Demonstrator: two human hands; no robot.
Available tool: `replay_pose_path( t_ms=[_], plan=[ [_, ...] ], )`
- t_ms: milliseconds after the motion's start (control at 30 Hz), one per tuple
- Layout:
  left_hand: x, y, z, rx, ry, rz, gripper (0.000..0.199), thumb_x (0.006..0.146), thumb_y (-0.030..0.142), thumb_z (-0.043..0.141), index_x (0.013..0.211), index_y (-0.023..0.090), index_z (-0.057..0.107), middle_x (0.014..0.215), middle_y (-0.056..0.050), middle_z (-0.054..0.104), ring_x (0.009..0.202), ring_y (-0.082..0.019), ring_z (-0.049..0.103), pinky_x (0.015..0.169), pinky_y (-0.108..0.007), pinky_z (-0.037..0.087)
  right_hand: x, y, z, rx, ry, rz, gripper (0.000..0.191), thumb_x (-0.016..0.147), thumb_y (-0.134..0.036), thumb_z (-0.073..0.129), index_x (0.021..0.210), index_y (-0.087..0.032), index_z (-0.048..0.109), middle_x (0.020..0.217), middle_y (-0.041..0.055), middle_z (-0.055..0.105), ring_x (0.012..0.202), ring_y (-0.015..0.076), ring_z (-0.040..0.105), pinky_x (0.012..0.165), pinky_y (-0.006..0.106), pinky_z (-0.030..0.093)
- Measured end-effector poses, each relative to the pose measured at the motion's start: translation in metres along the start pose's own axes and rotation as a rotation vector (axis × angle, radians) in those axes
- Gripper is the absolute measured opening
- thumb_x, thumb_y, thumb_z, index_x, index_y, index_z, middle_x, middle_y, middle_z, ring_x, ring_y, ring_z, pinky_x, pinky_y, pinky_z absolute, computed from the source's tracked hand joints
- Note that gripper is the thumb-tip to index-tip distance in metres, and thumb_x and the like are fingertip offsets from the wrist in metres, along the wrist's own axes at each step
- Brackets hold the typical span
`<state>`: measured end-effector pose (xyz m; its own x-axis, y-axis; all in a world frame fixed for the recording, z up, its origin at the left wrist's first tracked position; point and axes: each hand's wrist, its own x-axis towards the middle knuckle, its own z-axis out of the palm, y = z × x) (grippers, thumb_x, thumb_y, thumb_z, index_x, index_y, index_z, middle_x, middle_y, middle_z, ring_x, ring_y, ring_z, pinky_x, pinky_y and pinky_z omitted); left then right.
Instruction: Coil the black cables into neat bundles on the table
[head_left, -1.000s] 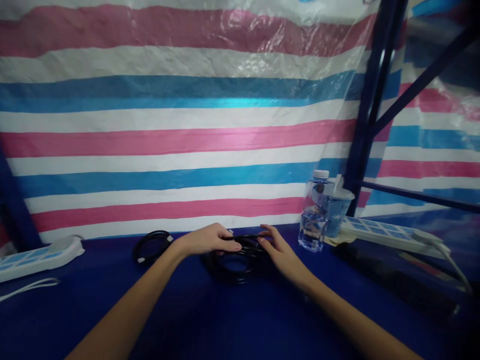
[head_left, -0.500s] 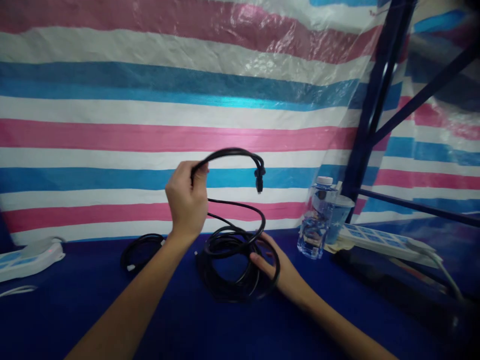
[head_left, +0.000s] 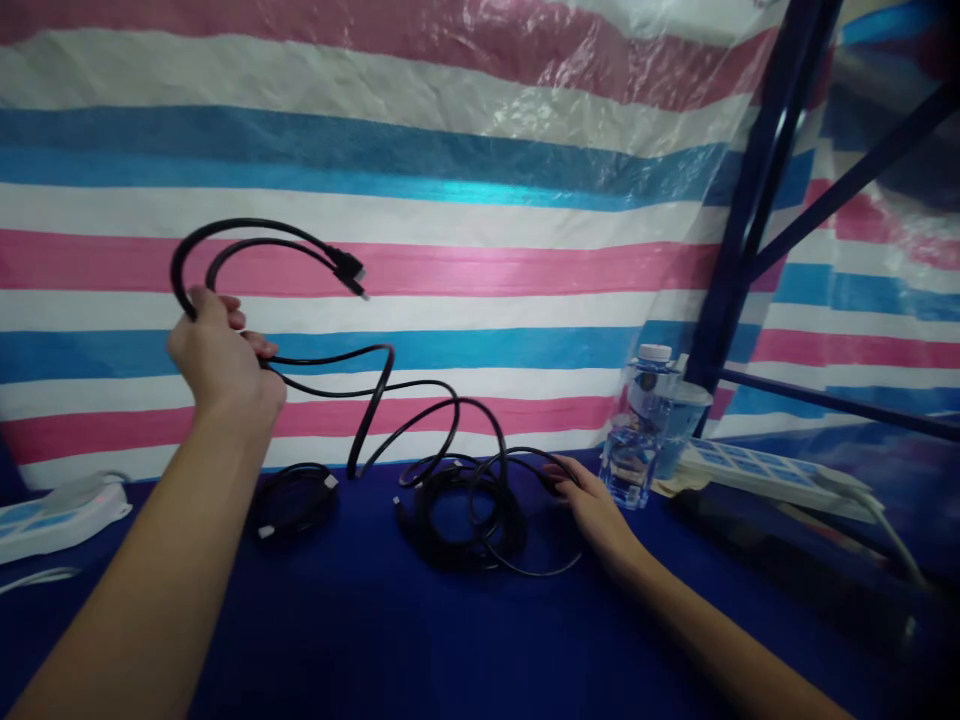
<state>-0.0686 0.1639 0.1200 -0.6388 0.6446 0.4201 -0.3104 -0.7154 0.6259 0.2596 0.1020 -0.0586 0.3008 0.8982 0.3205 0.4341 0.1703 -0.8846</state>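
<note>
My left hand [head_left: 229,355] is raised at the left, its fingers closed round a black cable [head_left: 247,225]. Two strands arch above that fist and end in dark connectors [head_left: 349,268] with metal tips. From below the fist, loose loops run right and down to the table. My right hand [head_left: 592,500] lies low at the right, fingers closed on a part of the loops by a dark piece that I cannot make out clearly. Between the hands rests a coiled black cable [head_left: 431,545] with a small plug. Left of it sits a smaller coil [head_left: 296,520] with light-coloured plugs.
A water bottle [head_left: 636,430] and a cup [head_left: 684,425] stand right of my right hand. Power strips lie at the right [head_left: 780,475] and far left [head_left: 67,515]. A dark case-like object [head_left: 787,560] is at the right. Behind hangs a striped sheet [head_left: 450,270] with a blue frame post [head_left: 757,190].
My left hand has moved left and up with the cable ends, drawing loops out of the pile. My right hand has shifted slightly right, and the coil between the hands has loosened.
</note>
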Motion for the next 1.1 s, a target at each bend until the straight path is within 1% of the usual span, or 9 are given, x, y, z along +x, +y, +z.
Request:
replay_pose_path(
  t_ms=[200,300,500,600,733,800,933,1000,1100],
  plan=[
    [0.004,0.006,-0.005,-0.072,-0.081,-0.113,0.028,0.091,0.029,0.038,0.066,0.018,0.041,0.050,0.009,0.031,0.041,-0.003,0.023,0.048,-0.026,0.023,0.001,-0.005,-0.006,0.020,0.108,0.066,0.028,0.071,-0.026,0.044,0.092,-0.020,0.062,0.104,0.0097,0.066,0.097,0.0281,0.061,0.073,0.043,0.051],
    [0.002,0.009,-0.004,-0.119,-0.173,-0.170,0.025,0.088,0.025,0.041,0.064,0.018,0.042,0.046,0.009,0.029,0.039,-0.004,0.023,0.049,-0.023,0.030,0.000,-0.012,-0.012,0.052,0.192,0.098,0.026,0.074,-0.034,0.045,0.091,-0.020,0.060,0.102,0.0114,0.066,0.096,0.0291,0.061,0.068,0.041,0.051],
    [-0.013,-0.002,0.008,-0.084,-0.371,-0.312,0.034,0.089,0.033,0.035,0.063,0.018,0.049,0.051,0.001,0.046,0.056,-0.012,0.056,0.060,-0.030,0.049,-0.006,-0.028,-0.016,0.209,0.237,0.149,0.034,0.081,-0.049,0.042,0.093,-0.020,0.056,0.099,0.0132,0.065,0.092,0.0282,0.063,0.064,0.039,0.052],
    [-0.029,-0.014,0.014,0.107,-0.556,-0.359,0.040,0.087,0.049,0.036,0.070,0.018,0.055,0.068,-0.005,0.060,0.056,-0.016,0.060,0.048,-0.029,0.047,-0.011,-0.041,-0.016,0.424,0.154,0.138,0.035,0.084,-0.052,0.042,0.089,-0.020,0.054,0.075,0.0066,0.065,0.061,0.0194,0.065,0.058,0.033,0.051],
    [-0.049,-0.027,0.015,0.374,-0.940,-0.436,0.061,0.079,0.069,0.027,0.085,0.019,0.060,0.078,-0.011,0.068,0.028,-0.005,0.035,0.030,-0.023,0.025,-0.019,-0.057,-0.021,0.620,0.012,0.053,0.038,0.085,-0.056,0.042,0.085,-0.020,0.054,0.045,-0.0062,0.049,0.028,0.0070,0.035,0.041,0.025,0.041],
    [-0.056,-0.028,0.014,0.465,-1.202,-0.471,0.059,0.079,0.068,0.030,0.092,0.019,0.062,0.080,-0.011,0.069,0.028,-0.004,0.034,0.032,-0.023,0.028,-0.023,-0.064,-0.023,0.565,-0.038,-0.028,0.039,0.085,-0.057,0.042,0.083,-0.020,0.056,0.038,-0.0084,0.039,0.027,0.0066,0.029,0.036,0.021,0.032],
    [-0.062,-0.022,0.010,0.562,-1.626,-0.459,0.037,0.081,0.049,0.050,0.101,0.020,0.062,0.095,-0.009,0.069,0.050,-0.010,0.057,0.054,-0.026,0.046,-0.028,-0.082,-0.025,0.436,-0.092,-0.197,0.038,0.087,-0.054,0.042,0.081,-0.019,0.058,0.038,-0.0081,0.033,0.033,0.0072,0.030,0.037,0.020,0.022],
    [-0.063,-0.020,0.009,0.576,-1.736,-0.486,0.036,0.077,0.039,0.058,0.109,0.023,0.060,0.099,-0.008,0.068,0.060,-0.014,0.062,0.063,-0.029,0.049,-0.021,-0.099,-0.024,0.376,-0.073,-0.292,0.041,0.088,-0.054,0.040,0.081,-0.019,0.059,0.038,-0.0082,0.030,0.034,0.0066,0.026,0.037,0.021,0.019],
    [-0.060,-0.022,0.006,0.609,-1.792,-0.503,0.049,0.073,0.030,0.063,0.121,0.026,0.053,0.102,-0.007,0.067,0.068,-0.016,0.065,0.069,-0.032,0.050,0.000,-0.139,-0.024,0.240,0.029,-0.474,0.044,0.090,-0.053,0.036,0.080,-0.018,0.061,0.039,-0.0078,0.028,0.035,0.0064,0.024,0.038,0.022,0.019]
  ],
)
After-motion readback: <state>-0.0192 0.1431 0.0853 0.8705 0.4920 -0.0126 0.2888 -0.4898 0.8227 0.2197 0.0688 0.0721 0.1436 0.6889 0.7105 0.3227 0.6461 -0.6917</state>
